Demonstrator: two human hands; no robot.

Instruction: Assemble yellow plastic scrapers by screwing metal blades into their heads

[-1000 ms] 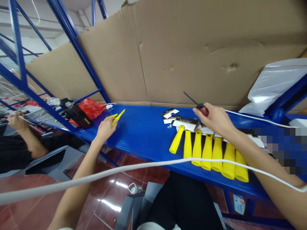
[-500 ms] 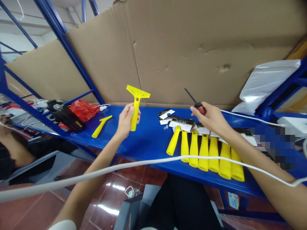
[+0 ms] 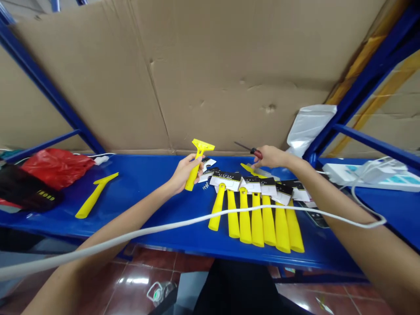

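Upright in my left hand (image 3: 185, 173) is a yellow scraper (image 3: 193, 173), gripped by its handle with its wide head up. My right hand (image 3: 271, 156) holds a screwdriver (image 3: 257, 153) by its dark red handle, the thin shaft pointing left. Just under the right fingers lies a flat yellow piece (image 3: 250, 169), partly hidden by the hand. In front is a row of several yellow scraper handles (image 3: 244, 218), their heads covered by black-and-white cards (image 3: 226, 179). Another yellow scraper (image 3: 93, 199) lies apart on the left of the blue table.
A white cable (image 3: 183, 222) crosses in front of my arms. A red plastic bag (image 3: 59, 166) and a black bag-like item (image 3: 29, 190) are at the left. A power strip (image 3: 387, 177) lies at the right. Cardboard (image 3: 229, 65) stands behind the blue table (image 3: 141, 218).
The view has turned right. My right hand has lowered with the screwdriver to the yellow piece behind the cards. My left hand keeps the scraper and is now closer to the cards.
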